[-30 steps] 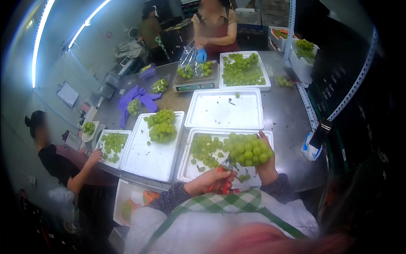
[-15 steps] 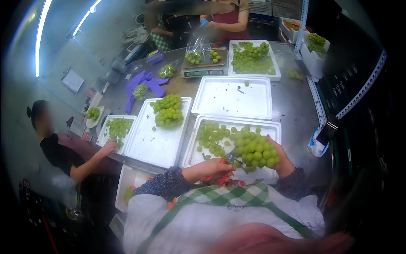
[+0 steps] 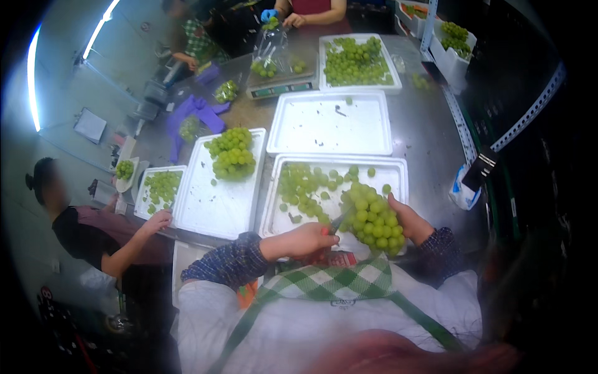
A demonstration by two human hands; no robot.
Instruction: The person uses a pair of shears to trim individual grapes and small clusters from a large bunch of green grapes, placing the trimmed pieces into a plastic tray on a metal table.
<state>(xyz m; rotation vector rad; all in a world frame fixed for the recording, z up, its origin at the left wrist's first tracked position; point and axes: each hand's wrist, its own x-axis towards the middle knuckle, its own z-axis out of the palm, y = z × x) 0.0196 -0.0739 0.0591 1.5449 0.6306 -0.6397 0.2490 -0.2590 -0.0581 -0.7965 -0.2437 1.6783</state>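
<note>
Grape bunch now being clasped by the right hand over the near tray, seemingly steadied for the snips, which are clamped in the left hand.

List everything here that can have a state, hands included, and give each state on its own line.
Left hand: closed round clippers
Right hand: holding a grape bunch
Clippers: gripped; blades open or shut, unclear
Grape bunch: held
Nearest tray: partly filled with loose grapes
Tray beyond it: nearly bare, one grape and scraps
Far tray: mostly covered with grapes
Clear bag: grapes inside
Ceiling lights: lit
</note>
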